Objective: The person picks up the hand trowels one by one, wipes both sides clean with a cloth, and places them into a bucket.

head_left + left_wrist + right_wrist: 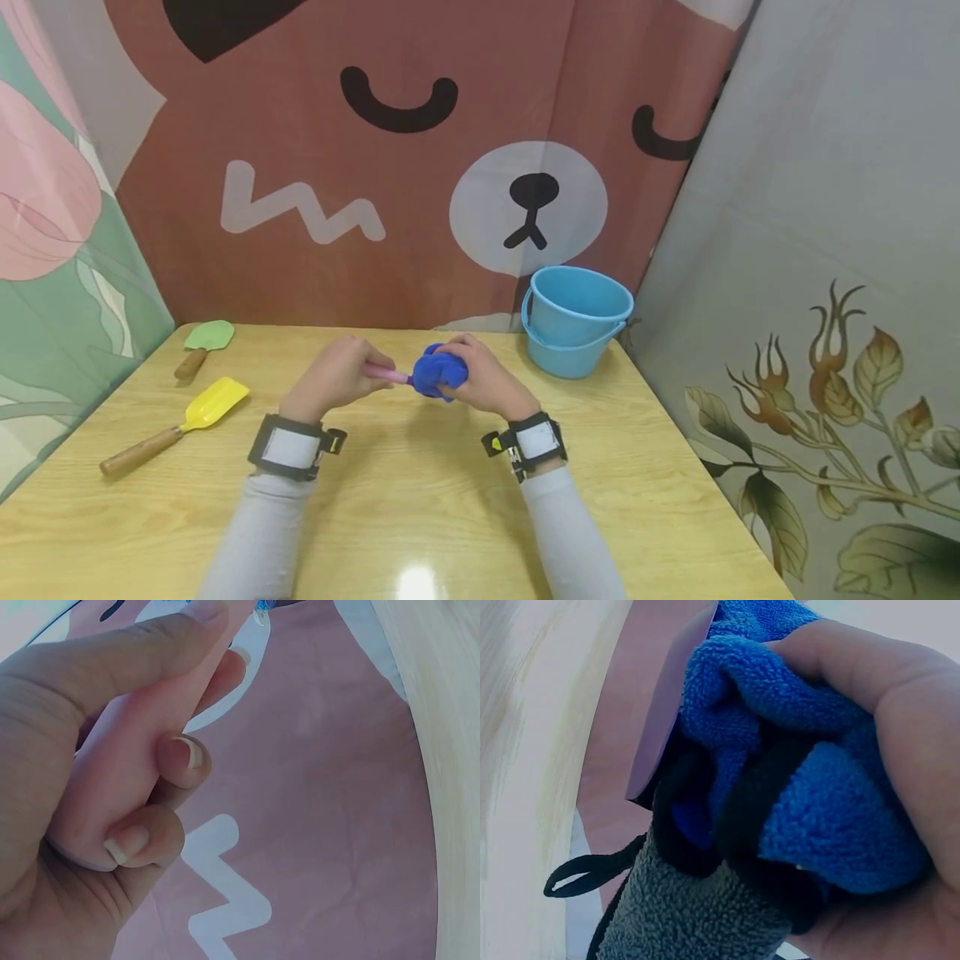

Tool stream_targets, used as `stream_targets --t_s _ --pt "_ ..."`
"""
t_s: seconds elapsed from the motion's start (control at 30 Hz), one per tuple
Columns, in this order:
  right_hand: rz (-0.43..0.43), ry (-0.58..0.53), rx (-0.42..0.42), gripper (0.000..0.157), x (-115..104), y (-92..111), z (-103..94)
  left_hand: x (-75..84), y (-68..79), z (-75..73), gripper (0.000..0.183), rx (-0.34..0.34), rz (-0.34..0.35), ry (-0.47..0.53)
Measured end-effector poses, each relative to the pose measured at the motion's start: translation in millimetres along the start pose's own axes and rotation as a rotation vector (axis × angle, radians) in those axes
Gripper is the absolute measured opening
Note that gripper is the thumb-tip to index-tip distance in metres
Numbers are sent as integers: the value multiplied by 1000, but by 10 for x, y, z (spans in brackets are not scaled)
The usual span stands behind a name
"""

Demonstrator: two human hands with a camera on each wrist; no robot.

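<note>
One pink tool [388, 375] mid-frame, handle [112, 772] gripped by left hand [337, 379], blade [669, 716] against cloth [433, 375] gripped by right hand [489, 382]; I judge wiping underway, next calling for a steady handle.

The blue-and-grey cloth [840, 825] has a rough, looped towelling pile, edged in flatter matt black binding [746, 817]. The pink handle [127, 757] looks like smooth plastic. Smooth, faintly shiny plastic forms the blue bucket [573, 337]. The yellow scoop [217, 403] is glossy, its handle [141, 452] wooden. Wood-grained and smooth, the tabletop [450, 500] throws a bright reflection; the printed backdrop [420, 183] is creased matt fabric.
</note>
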State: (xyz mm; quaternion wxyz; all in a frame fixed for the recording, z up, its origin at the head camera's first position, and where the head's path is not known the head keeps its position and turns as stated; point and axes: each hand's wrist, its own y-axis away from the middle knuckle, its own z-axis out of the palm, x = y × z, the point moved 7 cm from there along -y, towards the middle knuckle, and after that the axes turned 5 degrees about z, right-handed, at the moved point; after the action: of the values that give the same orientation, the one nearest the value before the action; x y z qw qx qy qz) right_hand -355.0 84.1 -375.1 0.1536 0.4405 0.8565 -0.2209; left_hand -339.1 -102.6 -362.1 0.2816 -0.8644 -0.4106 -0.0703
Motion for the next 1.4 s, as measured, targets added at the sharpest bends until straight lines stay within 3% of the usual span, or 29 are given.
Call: stream_targets --t_s 0.53,0.9,1.4 --pt "74 -19 -11 55 129 -23 -44 -64 23 -88 19 24 -33 -16" --pt "66 -35 6 51 211 -2 -71 -73 62 -109 19 25 -69 2" --pt "69 -53 29 53 299 26 -104 -84 79 -112 21 31 -56 -5"
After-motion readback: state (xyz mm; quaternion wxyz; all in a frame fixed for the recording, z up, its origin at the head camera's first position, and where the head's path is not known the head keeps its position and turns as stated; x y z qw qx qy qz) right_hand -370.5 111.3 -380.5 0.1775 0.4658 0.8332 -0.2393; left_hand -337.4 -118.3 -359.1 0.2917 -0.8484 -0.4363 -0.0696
